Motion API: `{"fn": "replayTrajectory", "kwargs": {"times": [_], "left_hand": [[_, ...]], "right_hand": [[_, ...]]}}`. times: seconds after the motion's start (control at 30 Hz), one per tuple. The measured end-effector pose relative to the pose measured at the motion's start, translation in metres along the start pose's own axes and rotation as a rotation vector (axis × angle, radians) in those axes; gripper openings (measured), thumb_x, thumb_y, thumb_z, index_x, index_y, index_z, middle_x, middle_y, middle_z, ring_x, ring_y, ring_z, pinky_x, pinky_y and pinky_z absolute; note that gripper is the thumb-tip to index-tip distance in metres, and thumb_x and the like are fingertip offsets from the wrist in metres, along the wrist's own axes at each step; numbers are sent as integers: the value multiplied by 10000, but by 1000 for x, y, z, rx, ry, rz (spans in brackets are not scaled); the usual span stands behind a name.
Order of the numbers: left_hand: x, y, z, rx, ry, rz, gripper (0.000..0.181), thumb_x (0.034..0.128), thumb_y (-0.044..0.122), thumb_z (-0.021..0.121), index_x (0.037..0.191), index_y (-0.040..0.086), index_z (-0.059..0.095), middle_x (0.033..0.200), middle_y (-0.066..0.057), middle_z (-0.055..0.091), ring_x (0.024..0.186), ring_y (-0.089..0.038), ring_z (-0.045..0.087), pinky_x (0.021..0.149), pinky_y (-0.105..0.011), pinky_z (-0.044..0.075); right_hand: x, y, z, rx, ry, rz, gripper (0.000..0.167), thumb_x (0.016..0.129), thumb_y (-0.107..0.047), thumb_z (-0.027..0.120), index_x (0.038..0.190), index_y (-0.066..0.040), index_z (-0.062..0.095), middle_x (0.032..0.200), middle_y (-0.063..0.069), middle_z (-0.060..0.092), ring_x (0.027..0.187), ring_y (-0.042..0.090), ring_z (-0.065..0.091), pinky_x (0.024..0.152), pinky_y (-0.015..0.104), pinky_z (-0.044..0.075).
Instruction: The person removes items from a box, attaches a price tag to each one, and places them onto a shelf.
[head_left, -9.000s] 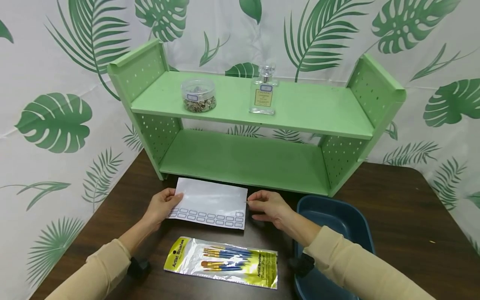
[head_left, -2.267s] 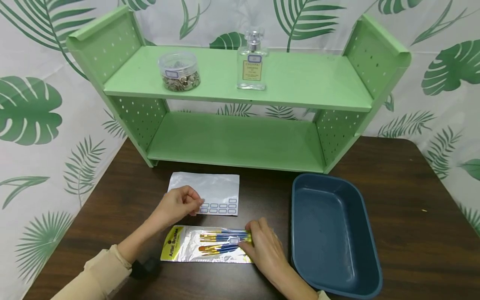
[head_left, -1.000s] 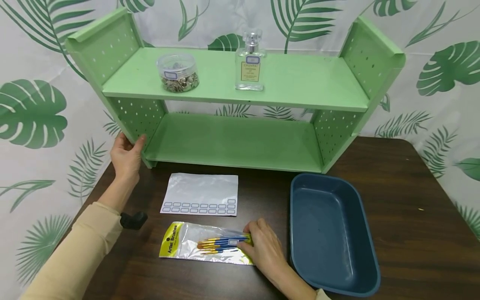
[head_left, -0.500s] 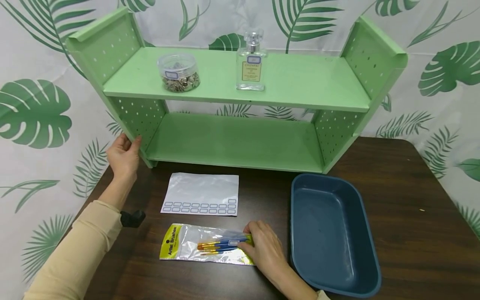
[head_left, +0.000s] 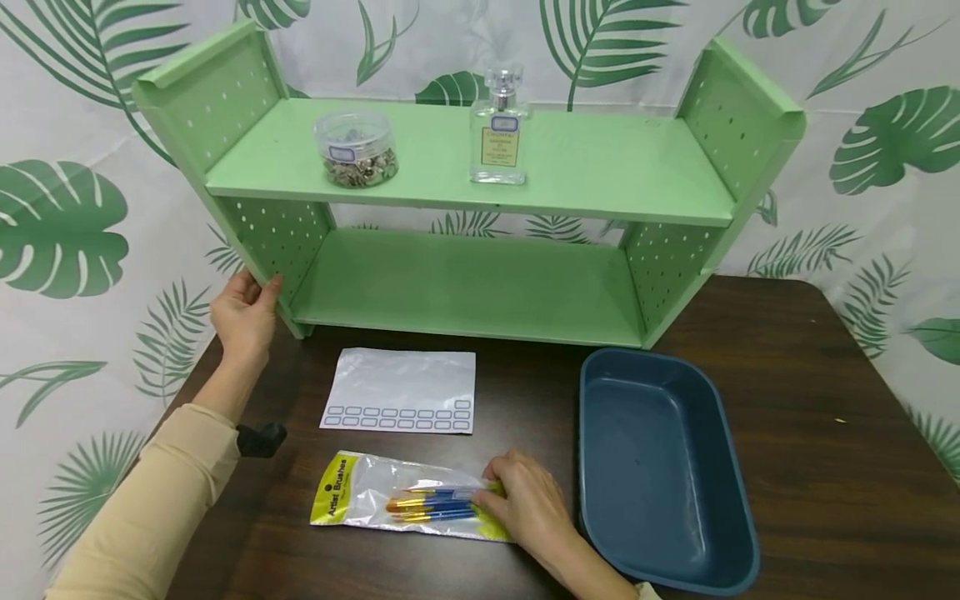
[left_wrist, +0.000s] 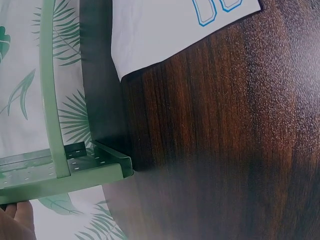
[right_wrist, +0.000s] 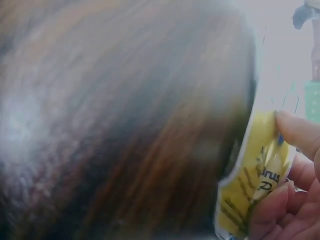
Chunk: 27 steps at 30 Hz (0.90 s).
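My left hand grips the front edge of the left side panel of a green two-tier shelf, thumb in front. In the left wrist view only some fingertips show at that green panel. My right hand pinches the right end of a clear and yellow packet of artist brushes, tilted a little over the dark table. A small blue-bordered label shows on the packet near the thumb. In the right wrist view the thumb and fingers hold the packet's yellow end. A white label sheet lies flat between shelf and packet.
On the upper shelf stand a clear round jar with small contents and a glass perfume bottle, both labelled. A dark blue tray sits right of my right hand. Leaf-printed cloth hangs behind the brown table.
My left hand has gone from the label sheet to the shelf's left panel. My right hand has taken hold of the brush packet, now labelled, and just shifted it slightly toward me.
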<state>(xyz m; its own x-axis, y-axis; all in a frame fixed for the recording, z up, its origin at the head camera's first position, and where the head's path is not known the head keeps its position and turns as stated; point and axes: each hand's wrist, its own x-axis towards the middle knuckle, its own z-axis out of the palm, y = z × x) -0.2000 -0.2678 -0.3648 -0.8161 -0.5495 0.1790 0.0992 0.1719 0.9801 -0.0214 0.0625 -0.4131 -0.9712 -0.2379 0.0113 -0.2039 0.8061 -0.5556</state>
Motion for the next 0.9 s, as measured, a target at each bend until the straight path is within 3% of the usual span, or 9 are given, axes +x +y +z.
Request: {"fn": "replayTrajectory", "kwargs": {"times": [0.27, 0.67, 0.9], "left_hand": [[1, -1, -2, 9, -6, -16, 356, 883, 73, 626, 1230, -2, 594, 1206, -201, 608, 865, 26, 612, 729, -93, 479], [3, 0, -3, -10, -3, -32, 352, 875, 61, 634, 1217, -13, 598, 1186, -169, 630, 892, -13, 630, 727, -89, 478], [3, -2, -2, 43, -23, -26, 352, 893, 119, 629, 1230, 18, 600, 1194, -160, 630, 886, 16, 620, 754, -107, 485]], "right_hand": [[-3, -11, -14, 102, -119, 22, 211, 742, -285, 788, 764, -113, 668, 698, -74, 497, 609, 65, 397, 534, 210, 324], [-4, -31, -54, 222, -138, -43, 208, 766, -314, 769, 752, -143, 652, 735, -70, 535, 603, 55, 402, 517, 201, 337], [12, -36, -77, 217, -127, -72, 201, 767, -241, 776, 701, -142, 614, 725, -64, 528, 587, 66, 392, 507, 193, 321]]}}
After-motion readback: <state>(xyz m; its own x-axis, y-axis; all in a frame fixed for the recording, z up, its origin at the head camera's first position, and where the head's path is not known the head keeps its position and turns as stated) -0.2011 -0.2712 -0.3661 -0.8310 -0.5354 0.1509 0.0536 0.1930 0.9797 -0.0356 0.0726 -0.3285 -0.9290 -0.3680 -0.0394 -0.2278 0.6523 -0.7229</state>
